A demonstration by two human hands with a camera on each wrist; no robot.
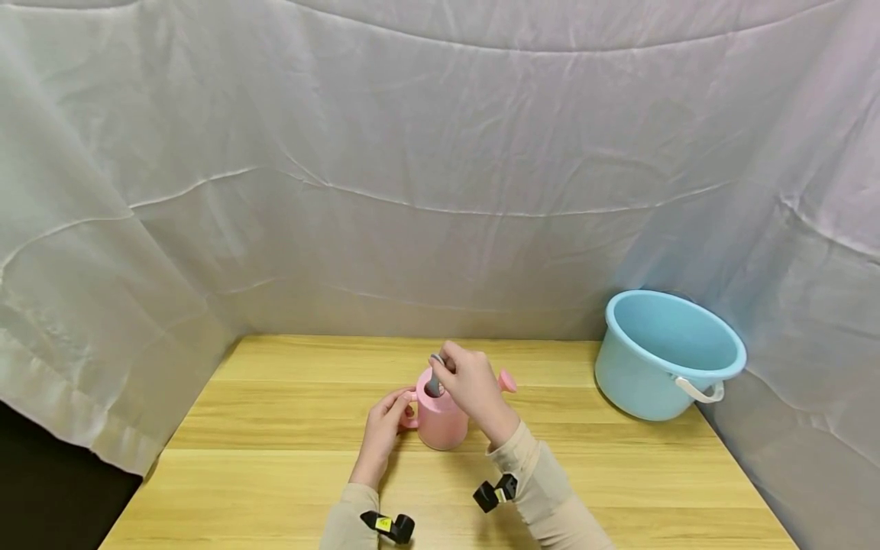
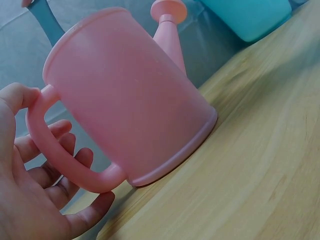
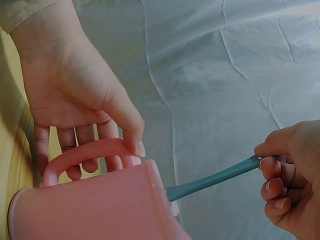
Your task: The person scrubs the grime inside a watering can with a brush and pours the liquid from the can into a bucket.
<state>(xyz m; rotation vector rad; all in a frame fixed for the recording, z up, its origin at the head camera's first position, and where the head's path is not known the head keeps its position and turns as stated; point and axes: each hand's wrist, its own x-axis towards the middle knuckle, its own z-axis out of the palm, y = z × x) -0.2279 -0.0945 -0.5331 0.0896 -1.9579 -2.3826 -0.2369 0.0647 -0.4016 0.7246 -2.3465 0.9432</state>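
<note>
A pink watering can (image 1: 442, 422) stands upright on the wooden table, its sprinkler head (image 2: 169, 10) pointing right. My left hand (image 1: 382, 429) holds the can by its looped handle (image 2: 52, 145), thumb at the upper end and fingers around and behind the loop. Over the can's opening, my right hand (image 1: 474, 386) pinches the top of a slim blue-grey stick-like tool (image 3: 215, 179) between thumb and fingers. The tool slants down into the opening; its lower end is hidden inside, and a bit of white shows beside it at the rim.
A light blue bucket (image 1: 635, 382) with a white handle (image 1: 700, 391) stands at the table's back right corner. Grey cloth (image 1: 440, 260) hangs behind and along both sides of the table (image 1: 275, 473). Each wrist wears a small black camera.
</note>
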